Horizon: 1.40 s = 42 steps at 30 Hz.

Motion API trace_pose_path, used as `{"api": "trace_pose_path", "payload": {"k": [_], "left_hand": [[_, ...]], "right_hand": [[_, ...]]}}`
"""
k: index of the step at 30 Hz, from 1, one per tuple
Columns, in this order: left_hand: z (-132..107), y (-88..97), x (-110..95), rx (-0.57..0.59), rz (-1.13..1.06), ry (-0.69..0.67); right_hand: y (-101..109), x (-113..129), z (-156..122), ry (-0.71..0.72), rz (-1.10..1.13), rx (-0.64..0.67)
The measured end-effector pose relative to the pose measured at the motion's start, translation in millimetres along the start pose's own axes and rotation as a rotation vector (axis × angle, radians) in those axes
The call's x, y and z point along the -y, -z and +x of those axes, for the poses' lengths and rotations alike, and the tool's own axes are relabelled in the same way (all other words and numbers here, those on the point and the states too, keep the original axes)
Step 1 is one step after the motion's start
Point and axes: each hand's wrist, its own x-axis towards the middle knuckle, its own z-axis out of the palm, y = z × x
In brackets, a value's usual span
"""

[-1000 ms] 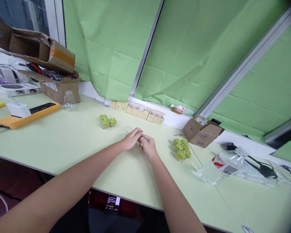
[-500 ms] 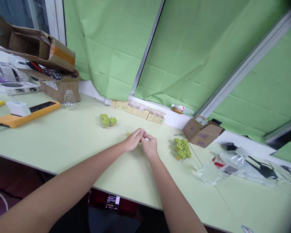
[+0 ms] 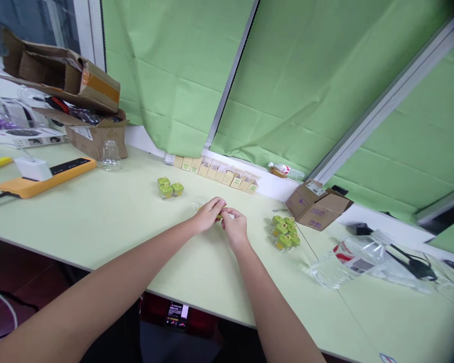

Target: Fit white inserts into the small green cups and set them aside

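My left hand (image 3: 209,214) and my right hand (image 3: 235,225) meet over the middle of the table, fingers closed. Between their fingertips a small green piece (image 3: 219,217) shows, like the lids nearby; most of it is hidden. A bit of white shows at my right fingers, too small to name. Just behind my left hand lies a small clear plastic cup (image 3: 197,203), partly covered by the hand. Little clear containers with green lids stand in two clusters: a left group (image 3: 166,189) and a larger right group (image 3: 283,235).
A row of small cardboard boxes (image 3: 219,174) lines the back edge. To the left are an orange power strip (image 3: 56,176), a clear jar (image 3: 110,157) and open cartons (image 3: 98,138). At right are a carton (image 3: 314,205) and a large plastic bottle (image 3: 348,259).
The fingers of both hands have shifted slightly, and the green piece between them now shows. The view has moved a little; the things on the table stay in place.
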Motion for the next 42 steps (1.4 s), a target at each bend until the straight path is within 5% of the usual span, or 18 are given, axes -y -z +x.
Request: {"api": "trace_pose_path", "payload": {"k": [13,21,27,33,42], "left_hand": [[6.7,16.8,7.1,-0.131,0.074,0.035],[0.2,10.4,-3.3,0.028,0.023,0.065],[-1.5,14.4,-9.9,-0.006,0.063,0.115],[-0.6,15.0,-7.4,-0.048,0.126,0.042],[0.8,17.8,0.1,-0.046,0.335,-0.195]], "right_hand": [[10.7,4.2,4.2,-0.079,0.161,0.024],[15.6,6.9,3.9,-0.121,0.133,0.038],[17.9,3.3,5.8,-0.101,0.126,0.072],[19.0,0.9,6.1,-0.007,-0.036,0.088],[20.2,1.7,7.7,-0.081,-0.029,0.033]]}}
